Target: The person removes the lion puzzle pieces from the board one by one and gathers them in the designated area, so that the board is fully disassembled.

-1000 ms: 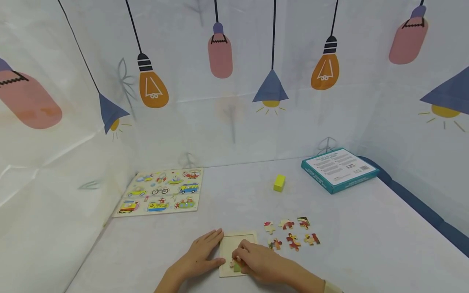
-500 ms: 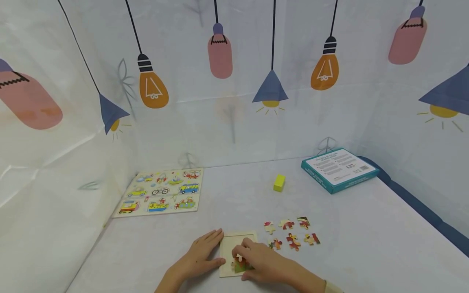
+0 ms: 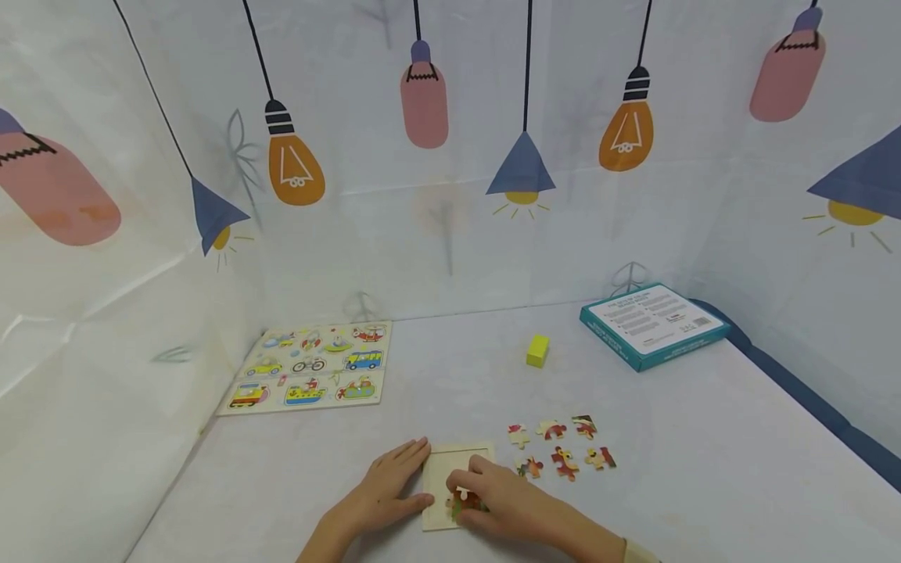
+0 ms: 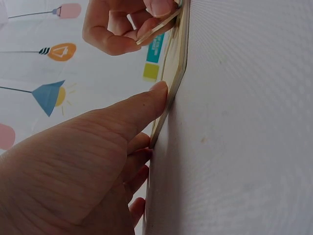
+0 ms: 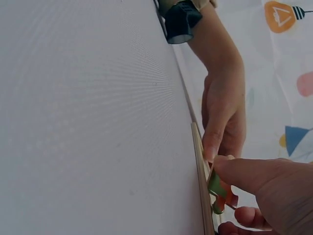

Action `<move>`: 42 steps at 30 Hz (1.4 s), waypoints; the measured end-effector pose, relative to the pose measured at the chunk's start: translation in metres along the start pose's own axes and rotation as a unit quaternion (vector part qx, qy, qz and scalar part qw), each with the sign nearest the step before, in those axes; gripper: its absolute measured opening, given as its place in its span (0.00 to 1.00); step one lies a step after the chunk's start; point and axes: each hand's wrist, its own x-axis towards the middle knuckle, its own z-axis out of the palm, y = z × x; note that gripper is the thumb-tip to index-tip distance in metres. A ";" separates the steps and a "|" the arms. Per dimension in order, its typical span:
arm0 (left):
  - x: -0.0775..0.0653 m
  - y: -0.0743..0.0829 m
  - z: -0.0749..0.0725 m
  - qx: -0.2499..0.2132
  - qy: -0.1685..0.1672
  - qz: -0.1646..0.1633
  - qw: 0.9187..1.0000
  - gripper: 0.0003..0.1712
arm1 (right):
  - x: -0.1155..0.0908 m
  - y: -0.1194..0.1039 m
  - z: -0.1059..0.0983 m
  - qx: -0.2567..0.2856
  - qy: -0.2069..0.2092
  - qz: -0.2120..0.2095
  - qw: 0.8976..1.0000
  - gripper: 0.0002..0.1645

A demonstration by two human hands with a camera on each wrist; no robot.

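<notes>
A shallow wooden puzzle tray (image 3: 436, 469) lies on the white table in the head view. My left hand (image 3: 383, 491) rests along its left side, fingers straight and thumb at the rim. Over the lower right part of the tray, my right hand (image 3: 505, 502) pinches a jigsaw piece (image 5: 218, 188) printed in green, orange and brown. The left wrist view shows that piece (image 4: 159, 29) tilted above the tray. Fingers partly cover it from above. Several loose jigsaw pieces (image 3: 565, 464) lie in two rows to the right of the tray.
A picture board with vehicles (image 3: 307, 366) lies at the back left. Farther back stand a yellow block (image 3: 538, 351) and, at the right, a flat teal and white box (image 3: 655, 324). A white sheet printed with lamps (image 3: 450, 234) hangs behind the table.
My right hand has turned the piece within its fingers, so more of the brown and orange print shows. The left hand and the loose pieces have stayed put.
</notes>
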 end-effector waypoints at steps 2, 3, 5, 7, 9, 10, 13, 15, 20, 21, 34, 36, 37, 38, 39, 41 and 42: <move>0.000 0.000 0.000 0.001 0.001 0.000 1.000 0.44 | 0.000 -0.001 0.000 0.001 0.005 0.001 1.000 0.13; 0.000 0.000 0.000 0.001 0.001 0.001 1.000 0.44 | 0.000 -0.001 0.000 0.000 0.005 0.002 1.000 0.13; 0.000 0.001 -0.001 0.000 0.001 0.000 1.000 0.44 | 0.000 -0.001 0.000 -0.003 0.002 0.010 1.000 0.14; 0.000 0.001 -0.001 0.000 -0.001 -0.001 1.000 0.44 | 0.000 -0.002 -0.001 -0.003 -0.003 0.020 1.000 0.14; 0.000 0.001 -0.001 -0.001 -0.002 -0.002 1.000 0.44 | 0.001 -0.002 -0.001 -0.005 -0.007 0.029 1.000 0.15; 0.000 0.001 -0.001 0.000 -0.003 -0.004 1.000 0.44 | 0.001 -0.002 -0.001 -0.007 -0.008 0.031 0.999 0.15; 0.000 0.001 0.000 0.001 -0.003 -0.006 1.000 0.45 | 0.001 -0.002 -0.001 -0.006 -0.004 0.031 0.999 0.16; 0.000 0.000 0.000 0.004 -0.004 -0.006 1.000 0.45 | 0.001 -0.001 0.000 -0.010 0.008 0.024 1.000 0.15; 0.001 0.000 0.001 0.008 -0.004 -0.005 1.000 0.45 | 0.000 0.000 0.003 -0.020 0.030 0.022 0.999 0.14; 0.001 0.000 0.001 0.008 -0.004 -0.005 1.000 0.45 | 0.001 0.000 0.002 -0.020 0.030 0.026 0.999 0.14; 0.000 0.001 0.000 0.011 0.003 0.002 1.000 0.43 | 0.002 0.000 0.002 -0.035 0.045 0.007 0.998 0.15; -0.001 0.001 -0.001 0.012 0.003 0.001 1.000 0.43 | 0.003 0.000 0.001 -0.026 0.049 -0.001 0.998 0.12; -0.001 0.002 -0.001 0.013 0.004 0.002 1.000 0.44 | 0.003 0.001 0.000 -0.019 0.050 -0.005 0.999 0.11; -0.001 0.002 -0.001 0.013 0.004 0.004 1.000 0.44 | 0.003 0.001 -0.001 -0.012 0.051 -0.010 0.999 0.10; -0.002 0.002 -0.001 0.012 0.005 0.006 1.000 0.44 | 0.004 0.002 -0.002 -0.006 0.053 -0.015 0.998 0.09; -0.003 0.002 -0.002 0.009 0.007 0.010 1.000 0.44 | 0.004 0.004 -0.004 0.007 0.050 -0.023 0.998 0.08; -0.003 0.002 -0.003 0.007 0.007 0.011 1.000 0.44 | 0.004 0.005 -0.005 0.012 0.048 -0.026 0.998 0.08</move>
